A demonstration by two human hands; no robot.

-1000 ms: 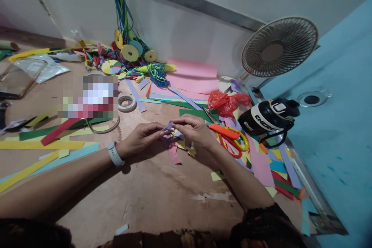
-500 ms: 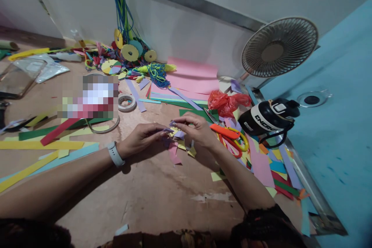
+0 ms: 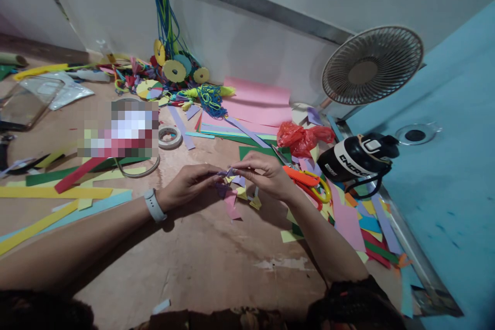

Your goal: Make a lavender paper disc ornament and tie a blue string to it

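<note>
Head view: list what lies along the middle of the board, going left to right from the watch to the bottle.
Watch → left hand → purple paper piece → right hand → orange scissors → black bottle.

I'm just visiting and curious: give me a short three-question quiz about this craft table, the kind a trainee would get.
1. True or false: both hands pinch the small purple paper piece between them.
2. What lies just right of the right hand? A) orange-handled scissors B) a stapler C) a paintbrush
3. Which wrist wears the white watch band?

Key:
1. True: the left hand and the right hand meet fingertip to fingertip on it.
2. A: the orange-handled scissors lie on paper scraps beside a black bottle.
3. The left wrist.
</note>
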